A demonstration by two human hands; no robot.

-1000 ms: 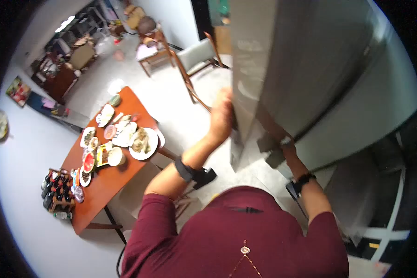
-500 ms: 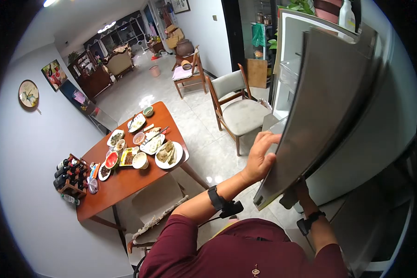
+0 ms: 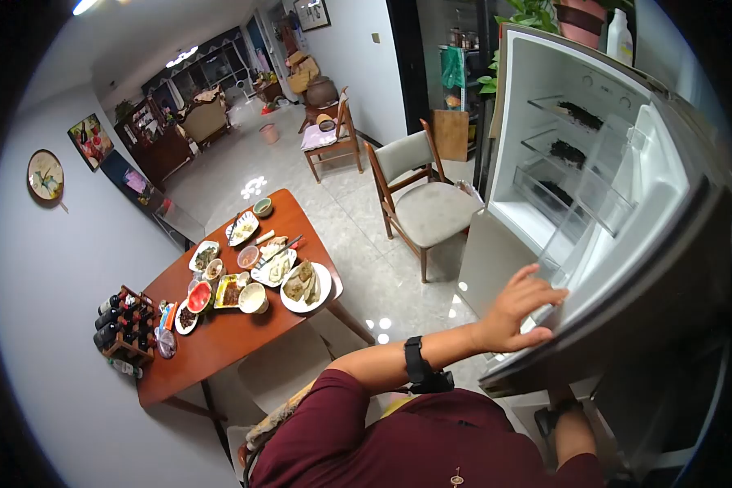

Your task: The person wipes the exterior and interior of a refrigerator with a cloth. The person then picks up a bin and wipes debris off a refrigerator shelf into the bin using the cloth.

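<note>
A fridge door [image 3: 626, 313] has swung toward me on the right, so its white inner side and clear door shelves face into the room. My left hand [image 3: 516, 313] reaches to the door's near edge, fingers stretched and thumb apart, apparently touching the inner rim. Behind the door's lower edge is my right hand [image 3: 563, 392]; mostly only the wrist and forearm show, and the fingers are hidden. Inside the fridge [image 3: 581, 85] several clear shelves carry dark clumps [image 3: 568, 153] that I cannot identify.
On the left, a wooden table [image 3: 220, 358] holds several dishes, including a white plate of food [image 3: 325, 285], and a wine rack [image 3: 126, 325]. A grey-seated chair [image 3: 431, 207] stands between table and fridge. Plant pots and a white bottle [image 3: 619, 39] sit atop the fridge.
The fridge door has swung wider to the right, revealing the shelves inside. My left hand has moved right and down along with it. My right hand has slipped further behind the door.
</note>
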